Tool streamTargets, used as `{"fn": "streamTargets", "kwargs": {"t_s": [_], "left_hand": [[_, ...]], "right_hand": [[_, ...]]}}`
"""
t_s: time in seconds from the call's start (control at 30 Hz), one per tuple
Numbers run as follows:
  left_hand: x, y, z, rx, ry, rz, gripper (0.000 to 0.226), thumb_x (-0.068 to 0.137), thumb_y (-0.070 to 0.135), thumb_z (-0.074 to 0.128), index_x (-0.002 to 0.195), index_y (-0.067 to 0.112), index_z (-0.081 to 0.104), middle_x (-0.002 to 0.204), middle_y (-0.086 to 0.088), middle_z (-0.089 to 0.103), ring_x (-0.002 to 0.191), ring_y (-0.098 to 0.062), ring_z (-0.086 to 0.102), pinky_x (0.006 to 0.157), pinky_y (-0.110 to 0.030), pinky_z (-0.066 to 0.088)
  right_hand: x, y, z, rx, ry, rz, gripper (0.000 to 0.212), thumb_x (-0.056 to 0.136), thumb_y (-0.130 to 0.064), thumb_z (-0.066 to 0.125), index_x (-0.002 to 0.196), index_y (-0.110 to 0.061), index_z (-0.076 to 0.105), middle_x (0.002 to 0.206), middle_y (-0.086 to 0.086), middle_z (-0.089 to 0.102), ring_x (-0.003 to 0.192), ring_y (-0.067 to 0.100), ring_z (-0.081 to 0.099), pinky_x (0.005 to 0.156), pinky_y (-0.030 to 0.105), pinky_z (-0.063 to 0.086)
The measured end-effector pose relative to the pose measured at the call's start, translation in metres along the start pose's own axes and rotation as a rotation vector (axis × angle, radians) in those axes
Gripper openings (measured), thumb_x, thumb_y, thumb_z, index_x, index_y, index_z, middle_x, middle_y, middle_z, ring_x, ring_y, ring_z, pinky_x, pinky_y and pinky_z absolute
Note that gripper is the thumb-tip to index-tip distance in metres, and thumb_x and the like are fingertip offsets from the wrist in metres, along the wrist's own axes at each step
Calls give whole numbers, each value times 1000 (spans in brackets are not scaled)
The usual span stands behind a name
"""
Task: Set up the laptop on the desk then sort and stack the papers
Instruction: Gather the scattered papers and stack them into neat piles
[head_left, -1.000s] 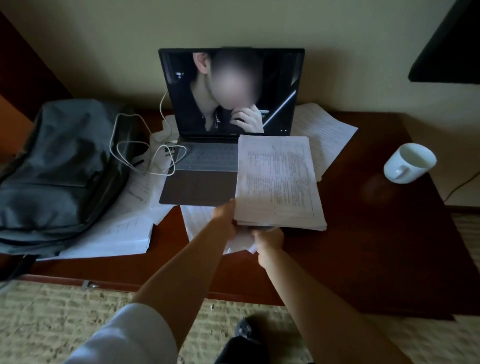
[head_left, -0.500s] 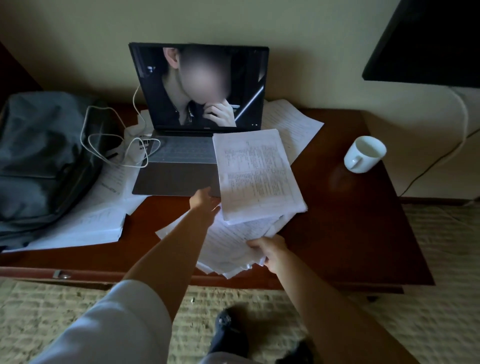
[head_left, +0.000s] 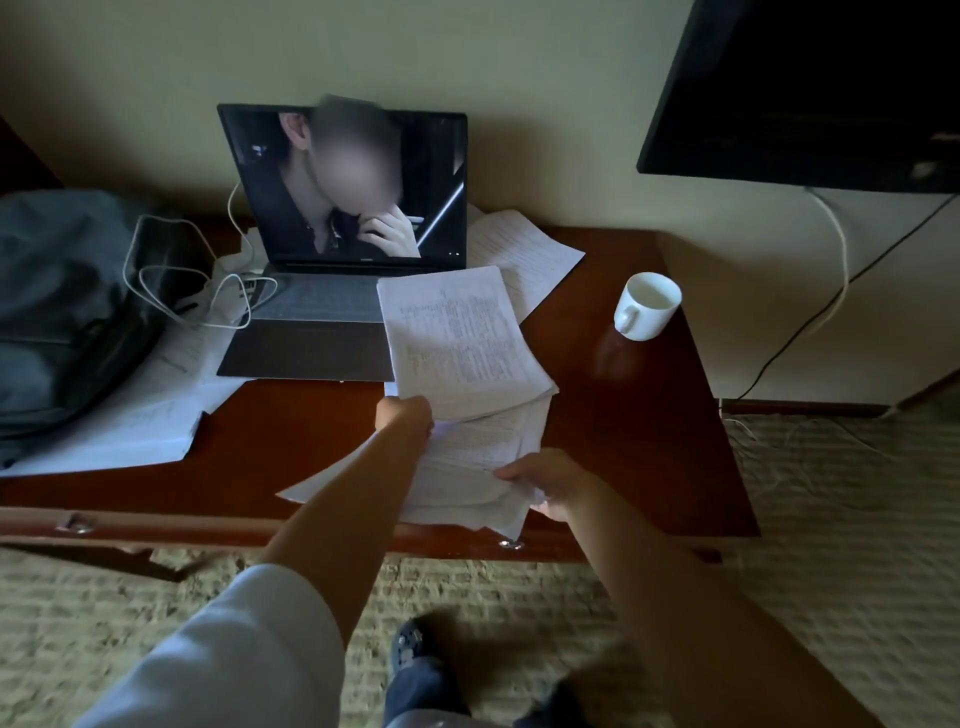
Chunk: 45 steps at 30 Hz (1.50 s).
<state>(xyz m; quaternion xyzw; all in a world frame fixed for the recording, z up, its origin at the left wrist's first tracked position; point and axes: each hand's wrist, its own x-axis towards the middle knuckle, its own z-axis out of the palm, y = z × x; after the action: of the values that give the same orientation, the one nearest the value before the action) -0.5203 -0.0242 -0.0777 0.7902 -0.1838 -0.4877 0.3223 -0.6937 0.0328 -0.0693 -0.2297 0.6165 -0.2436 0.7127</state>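
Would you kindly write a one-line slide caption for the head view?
Left hand lifts a paper stack beside the open laptop; right hand grips loose sheets.

Both hands (head_left: 467, 447) on papers (head_left: 462, 343) — open laptop (head_left: 332, 291) behind

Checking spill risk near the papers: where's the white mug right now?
In the head view the white mug stands on the desk at its far right corner, apart from the held paper stack and right of the laptop.

A home room or hotel room: a wooden desk (head_left: 649, 415) against a plain wall, wall-mounted television (head_left: 810, 88), woven carpet (head_left: 857, 493), backpack (head_left: 62, 312).
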Motion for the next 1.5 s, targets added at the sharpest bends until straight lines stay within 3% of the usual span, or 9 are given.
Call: {"fn": "streamTargets", "kwargs": {"t_s": [0.2,0.33,0.4,0.6,0.77,0.93,1.1,1.33,1.5], "left_hand": [[-13,-4,-4,176,72,98,39,92,11,44,128,-3,52,113,-23,59,84,-27,46,90,-43,50],[-42,-10,-3,262,30,35,18,98,9,41,108,3,54,86,-10,57,56,-14,42,49,-20,39],[-54,-17,-1,300,2,-38,9,97,7,44,89,5,48,71,-7,47,50,-10,35,45,-18,30],[-79,-42,4,520,-187,-152,11,84,-3,41,94,-4,45,59,-9,40,49,-14,32,49,-24,30],[-76,-48,1,757,-244,-120,10,87,-3,39,93,-4,47,57,-8,39,49,-13,34,51,-24,32],[-76,-48,-5,821,-368,-243,14,74,0,43,87,5,46,64,-6,46,46,-12,38,53,-19,33],[-64,-42,10,882,-339,-111,47,87,21,59,129,9,43,115,-12,57,87,-22,58,75,-30,51],[-48,-40,31,706,-226,45,20,89,24,61,102,14,50,105,-7,55,98,-23,54,78,-36,47],[-49,-36,33,563,-175,153,35,81,35,68,108,19,51,109,-7,56,102,-26,54,87,-42,50]], "right_hand": [[-11,-1,-39,-119,23,-22,33,77,15,64,110,12,61,112,22,63,87,30,64,70,38,57],[-19,1,-72,-387,171,-5,11,76,11,65,76,5,56,88,17,57,72,26,58,69,37,51],[-24,3,-93,-454,257,9,12,75,8,66,86,8,60,92,15,57,72,21,56,68,31,45],[-31,4,-107,-557,260,-10,59,79,3,67,133,2,43,128,17,52,114,33,53,86,36,47],[-31,2,-111,-388,286,-47,32,96,-11,43,125,0,48,100,15,57,79,25,54,56,26,38],[-14,3,-109,-145,280,-101,37,95,-24,54,129,-11,50,123,17,59,102,34,59,70,33,45],[-3,11,-108,-231,368,-67,40,82,-2,65,121,3,57,111,16,63,96,32,61,80,37,49],[0,-5,-96,-345,283,-61,40,83,6,63,121,5,53,118,12,58,108,33,57,85,37,46],[-13,-25,-102,-315,316,-118,61,81,2,65,137,5,39,139,17,44,127,32,43,101,35,36]]}}
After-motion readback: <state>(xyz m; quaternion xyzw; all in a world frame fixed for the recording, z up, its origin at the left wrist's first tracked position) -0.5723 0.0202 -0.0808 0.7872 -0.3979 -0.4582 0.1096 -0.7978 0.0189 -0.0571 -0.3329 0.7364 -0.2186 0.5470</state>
